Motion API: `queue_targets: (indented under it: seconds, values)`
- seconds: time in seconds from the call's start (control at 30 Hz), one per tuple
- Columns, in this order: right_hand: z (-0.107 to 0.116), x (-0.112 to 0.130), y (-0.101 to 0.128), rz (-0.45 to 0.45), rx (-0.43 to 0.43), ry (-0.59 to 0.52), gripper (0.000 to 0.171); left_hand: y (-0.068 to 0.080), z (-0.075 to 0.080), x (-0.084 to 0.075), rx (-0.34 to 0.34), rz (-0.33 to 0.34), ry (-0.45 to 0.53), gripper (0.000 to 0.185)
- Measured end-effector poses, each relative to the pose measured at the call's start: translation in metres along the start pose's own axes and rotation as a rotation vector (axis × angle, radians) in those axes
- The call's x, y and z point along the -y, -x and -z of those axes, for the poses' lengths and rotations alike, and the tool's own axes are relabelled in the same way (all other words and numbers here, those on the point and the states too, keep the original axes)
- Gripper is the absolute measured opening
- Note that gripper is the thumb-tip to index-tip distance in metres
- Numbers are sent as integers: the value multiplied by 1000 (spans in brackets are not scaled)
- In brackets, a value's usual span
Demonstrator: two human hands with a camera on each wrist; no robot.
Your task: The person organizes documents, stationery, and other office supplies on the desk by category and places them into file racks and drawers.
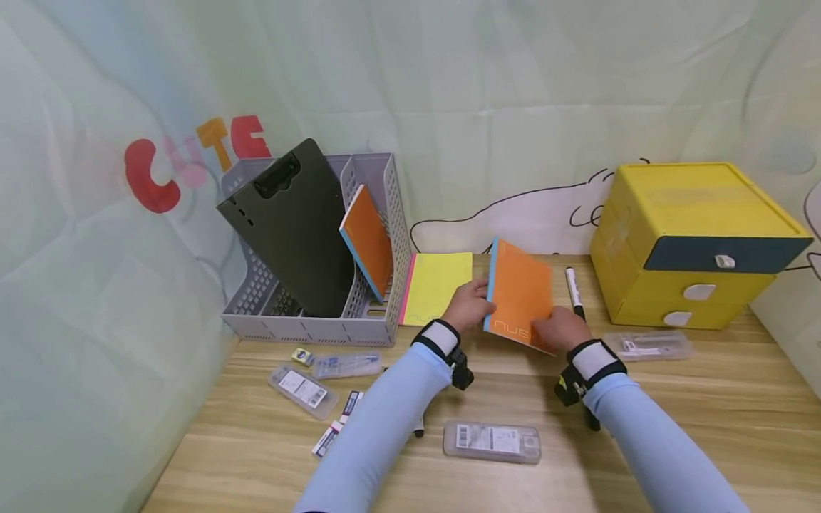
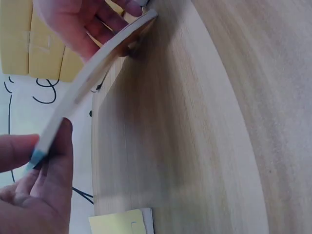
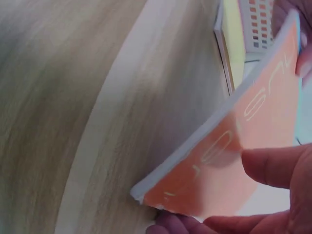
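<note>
Both hands hold an orange notebook (image 1: 521, 293) with a blue spine, raised and tilted above the wooden table (image 1: 705, 427). My left hand (image 1: 470, 305) pinches its blue spine edge (image 2: 41, 146) between thumb and fingers. My right hand (image 1: 559, 329) grips the lower right corner, thumb on the orange cover (image 3: 253, 146). In the left wrist view the notebook (image 2: 92, 73) shows edge-on, spanning between the two hands. A yellow notebook (image 1: 436, 286) with a pink spine lies flat just left of it.
A grey file rack (image 1: 378, 214) at the back left holds a black clipboard (image 1: 291, 221) and another orange notebook (image 1: 368, 239). A yellow drawer box (image 1: 693, 242) stands right. A marker (image 1: 574, 291), clear plastic cases (image 1: 492, 440) and erasers lie around.
</note>
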State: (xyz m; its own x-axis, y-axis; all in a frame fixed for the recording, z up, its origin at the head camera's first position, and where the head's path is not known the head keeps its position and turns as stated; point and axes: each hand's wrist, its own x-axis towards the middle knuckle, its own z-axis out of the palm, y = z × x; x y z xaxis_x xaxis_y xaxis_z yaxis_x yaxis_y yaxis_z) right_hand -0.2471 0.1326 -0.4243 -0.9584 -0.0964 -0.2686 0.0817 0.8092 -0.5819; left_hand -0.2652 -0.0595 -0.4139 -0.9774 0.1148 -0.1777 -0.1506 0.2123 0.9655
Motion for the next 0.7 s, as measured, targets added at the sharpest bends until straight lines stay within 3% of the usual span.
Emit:
queue_targets:
  seconds: [0.37,0.5,0.7]
  values:
    - [10,-5,-4,-78,-68,-270,56,5,3,-6,26,-80,66,46]
    - [11,-1,-4,-13,-123,-297,58,5,7,-11,21,-86,34,33]
    - [13,6,0,59,-168,-297,58,6,22,-19,5,-147,-38,45]
